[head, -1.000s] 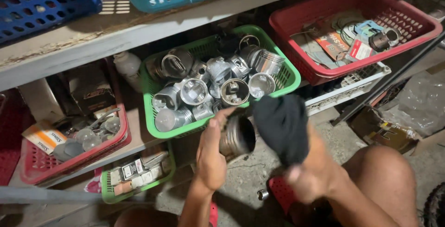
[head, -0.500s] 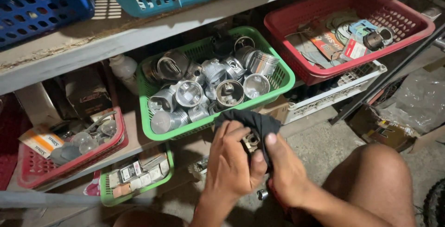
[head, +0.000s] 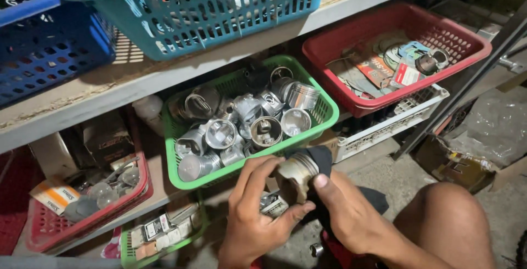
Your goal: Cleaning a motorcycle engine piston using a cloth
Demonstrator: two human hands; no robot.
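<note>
Piston (head: 296, 175) gripped in left hand (head: 255, 214), just below green basket (head: 324, 116); right hand (head: 346, 214) pressed black cloth (head: 321, 162) against it. Risk judged: greasy metal slipping, dropping onto floor.

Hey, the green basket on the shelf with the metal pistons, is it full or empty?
Nearly full. The green basket holds a crowded heap of metal pistons covering its floor, most lying tipped.

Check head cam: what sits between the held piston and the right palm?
A black cloth lies there, draped behind the metal piston against the right hand; the left hand grips the piston bare.
</note>
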